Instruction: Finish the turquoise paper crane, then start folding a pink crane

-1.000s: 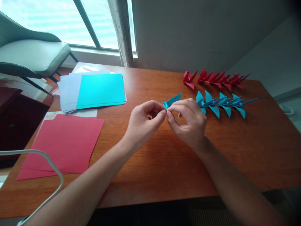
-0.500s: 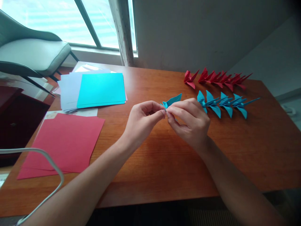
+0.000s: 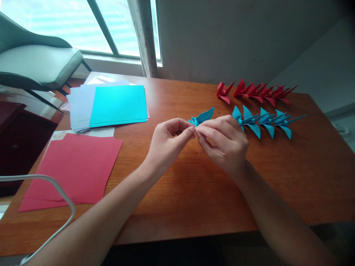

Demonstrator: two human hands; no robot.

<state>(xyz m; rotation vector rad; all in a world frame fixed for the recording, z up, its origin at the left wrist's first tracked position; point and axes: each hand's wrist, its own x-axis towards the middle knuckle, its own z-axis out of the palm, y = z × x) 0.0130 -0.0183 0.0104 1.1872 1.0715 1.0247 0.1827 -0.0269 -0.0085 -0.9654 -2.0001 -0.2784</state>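
Above the middle of the table, a blue origami crane is pinched between both hands, one wing raised toward the back. My left hand grips its near left side with thumb and forefinger. On the other side, my right hand holds it with closed fingertips, which hide much of its body. Just beyond my right hand stands a row of several finished blue paper cranes. Behind them is a row of several red paper cranes, the leftmost set slightly apart.
A stack of blue paper lies on white sheets at the back left. Nearer, red paper sheets spread over the wooden table. A white cable loops over the front left corner. A chair stands by the window.
The crane's raised wing sits very slightly higher and more of the crane shows between the hands. Both hands keep their pinch, almost unmoved.
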